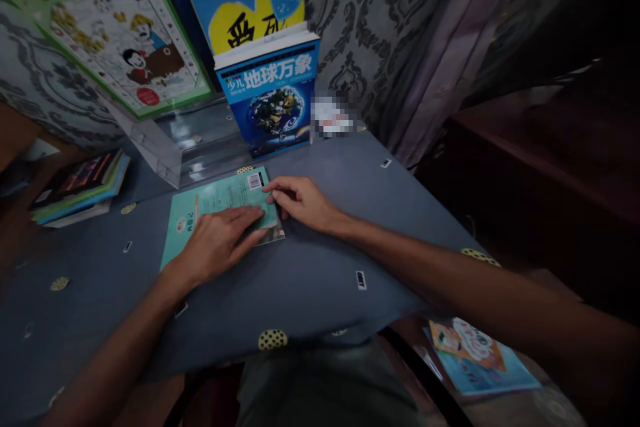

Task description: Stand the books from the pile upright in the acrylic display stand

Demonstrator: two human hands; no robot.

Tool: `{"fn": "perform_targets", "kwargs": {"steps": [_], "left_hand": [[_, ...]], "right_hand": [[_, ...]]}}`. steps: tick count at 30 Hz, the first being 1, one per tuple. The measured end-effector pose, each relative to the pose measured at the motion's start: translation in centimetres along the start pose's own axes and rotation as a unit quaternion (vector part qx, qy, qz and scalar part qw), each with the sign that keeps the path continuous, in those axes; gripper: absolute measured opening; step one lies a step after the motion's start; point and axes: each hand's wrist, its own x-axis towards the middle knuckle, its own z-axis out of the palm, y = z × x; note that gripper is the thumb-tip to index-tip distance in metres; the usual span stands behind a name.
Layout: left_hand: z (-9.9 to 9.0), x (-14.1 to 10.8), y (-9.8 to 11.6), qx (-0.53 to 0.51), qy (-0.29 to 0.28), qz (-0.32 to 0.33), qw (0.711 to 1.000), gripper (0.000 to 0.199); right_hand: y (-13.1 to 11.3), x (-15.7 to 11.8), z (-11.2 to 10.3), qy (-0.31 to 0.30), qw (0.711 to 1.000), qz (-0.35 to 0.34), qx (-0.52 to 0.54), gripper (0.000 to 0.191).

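Note:
A teal book (215,199) with a barcode at its upper right corner lies flat on the dark blue tablecloth (320,280). My left hand (220,240) rests flat across the lower part of its cover, fingers stretched toward the right edge. At that right edge is my right hand (303,203), its thumb and forefinger brought close together on the book's border. Whether the right fingertips pinch the cover or a page is too small to tell. Under the teal cover, a bit of another printed surface shows at the lower right corner.
Behind stand a blue book with a globe (277,110), a yellow and blue book (245,3) and a green picture book (135,40), near a clear plastic holder (160,150). Stacked books (83,183) lie left; another book (480,360) lies lower right, below the table edge.

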Motion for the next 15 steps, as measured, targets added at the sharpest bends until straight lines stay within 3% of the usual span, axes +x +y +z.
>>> {"fn": "perform_targets", "kwargs": {"steps": [6,15], "left_hand": [[-0.85,0.25,-0.12,-0.041,0.000,-0.035,0.999,0.047],[-0.74,0.15,0.13,-0.046,0.011,-0.035,0.998,0.044]], "right_hand": [[0.40,0.27,-0.08,-0.032,0.993,0.028,0.110,0.021],[-0.09,0.23,-0.29,-0.035,0.991,0.058,0.119,0.021]]}}
